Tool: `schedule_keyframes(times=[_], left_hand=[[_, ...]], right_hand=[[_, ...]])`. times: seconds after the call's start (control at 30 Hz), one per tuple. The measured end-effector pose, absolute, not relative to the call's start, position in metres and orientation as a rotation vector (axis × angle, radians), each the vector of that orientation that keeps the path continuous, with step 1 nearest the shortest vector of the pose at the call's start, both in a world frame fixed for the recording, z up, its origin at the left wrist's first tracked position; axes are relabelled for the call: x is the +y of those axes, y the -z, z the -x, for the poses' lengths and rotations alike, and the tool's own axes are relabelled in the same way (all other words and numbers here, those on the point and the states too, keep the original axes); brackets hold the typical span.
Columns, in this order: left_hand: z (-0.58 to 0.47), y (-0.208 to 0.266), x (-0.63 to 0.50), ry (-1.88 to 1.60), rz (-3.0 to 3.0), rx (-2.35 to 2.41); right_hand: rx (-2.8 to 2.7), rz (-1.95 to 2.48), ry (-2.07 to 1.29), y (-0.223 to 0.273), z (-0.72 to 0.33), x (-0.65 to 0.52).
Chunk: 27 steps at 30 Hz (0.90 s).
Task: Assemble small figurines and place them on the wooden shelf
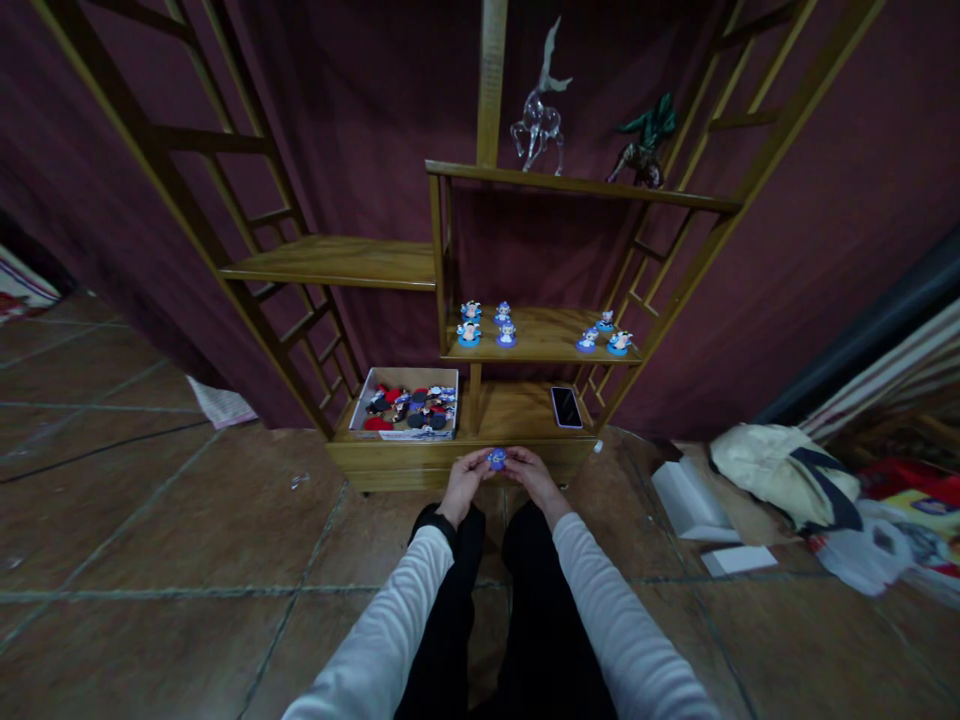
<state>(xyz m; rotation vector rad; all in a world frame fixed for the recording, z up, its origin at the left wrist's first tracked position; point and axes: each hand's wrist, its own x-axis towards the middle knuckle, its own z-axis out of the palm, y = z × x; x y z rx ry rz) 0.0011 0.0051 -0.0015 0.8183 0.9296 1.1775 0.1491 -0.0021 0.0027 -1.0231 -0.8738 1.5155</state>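
Small purple figurine (496,459) in front of cabinet, gripped between fingertips of left hand (466,474) and right hand (529,470), both closed on it. Seven similar figurines (506,335) already upright on middle shelf (546,330): four left, three right; held one not among them. Loose pieces (378,424) remain jumbled in box (409,376). Phone (566,407) lies right of box. Front-row figurines probably hinder reach to back ones. Glass deer (541,120) stands above.

White-sleeved left arm (386,625) and white-sleeved right arm (619,610) slant inward, near to far, and look: bare left hand (464,480) and bare right hand (535,475) almost meet mid-scene, fingers (478,460) bent, tips pinching!
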Motion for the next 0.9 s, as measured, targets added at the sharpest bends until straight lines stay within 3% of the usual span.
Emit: schedule_keyframes(times=[0.53, 0.9], left_hand=[[0.0034, 0.0064, 0.0081, -1.265, -0.772, 0.947], [0.0056, 0.0105, 0.0114, -1.221, -0.752, 0.905]], right_hand=[[-0.993, 1.054, -1.390, 0.0013, -0.1480, 0.0007], [-0.936, 0.998, -1.479, -0.0057, -0.1488, -0.0043]])
